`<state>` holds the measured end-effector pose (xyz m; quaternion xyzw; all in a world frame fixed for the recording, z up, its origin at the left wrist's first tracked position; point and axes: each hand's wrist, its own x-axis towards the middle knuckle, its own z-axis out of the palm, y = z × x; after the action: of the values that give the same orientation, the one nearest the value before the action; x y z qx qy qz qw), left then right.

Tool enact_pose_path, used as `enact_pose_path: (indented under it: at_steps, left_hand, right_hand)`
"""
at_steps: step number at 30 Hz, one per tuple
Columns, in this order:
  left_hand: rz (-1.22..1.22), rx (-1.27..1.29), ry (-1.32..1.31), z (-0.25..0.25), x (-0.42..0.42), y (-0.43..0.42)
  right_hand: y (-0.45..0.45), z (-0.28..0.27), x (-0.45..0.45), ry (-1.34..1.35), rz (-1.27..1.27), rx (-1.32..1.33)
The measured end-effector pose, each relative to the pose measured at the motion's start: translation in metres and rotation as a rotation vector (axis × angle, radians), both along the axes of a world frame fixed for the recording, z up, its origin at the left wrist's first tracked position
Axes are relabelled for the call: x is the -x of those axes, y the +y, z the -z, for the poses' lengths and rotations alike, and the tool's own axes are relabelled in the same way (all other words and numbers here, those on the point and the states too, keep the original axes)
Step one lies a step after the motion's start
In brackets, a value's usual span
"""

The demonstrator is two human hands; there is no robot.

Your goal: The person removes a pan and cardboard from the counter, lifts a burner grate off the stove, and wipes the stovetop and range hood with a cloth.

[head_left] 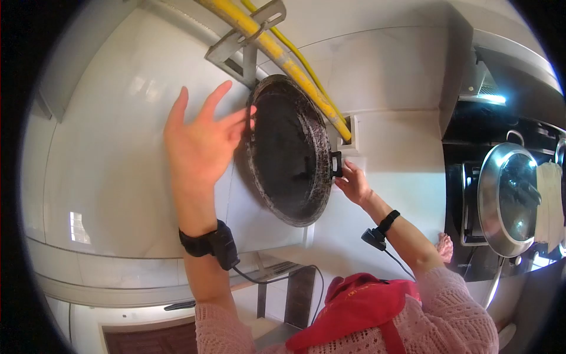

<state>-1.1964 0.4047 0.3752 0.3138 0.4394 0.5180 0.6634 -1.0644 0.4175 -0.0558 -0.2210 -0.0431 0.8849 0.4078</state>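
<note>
Scene brightly lit overall; the white tiled surface (pixel 118 159) is nearly washed out in patches. A small barred reflection is mirrored on it at lower left, with softer glare higher up. Hard bluish-white light is given off by the lamp (pixel 492 98) under the range hood (pixel 516 68) — core blown out. Highlights are caught on the glass lid (pixel 512 177). Soft shading is seen beside the dark pan (pixel 286 147); little detail is held inside it. Straight edges are bowed by wide-angle distortion — corners blacked out. Fine texture is slightly smeared.
</note>
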Motion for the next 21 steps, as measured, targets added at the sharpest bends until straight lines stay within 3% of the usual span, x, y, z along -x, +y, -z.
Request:
enact_pose_path:
  at_steps: [9,14,21]
  left_hand:
    - [0.071,0.049,-0.011,0.015,0.023,0.018]
    - [-0.020,0.044,0.015,0.019,0.015,0.021]
    - [-0.008,0.030,0.048,0.022,0.012,0.029]
  right_hand:
    - [0.001,0.008,0.016,-0.033,0.031,0.076]
    - [0.005,0.031,0.020,-0.055,-0.048,0.001]
    - [-0.001,0.008,0.012,-0.227,-0.132,-0.088]
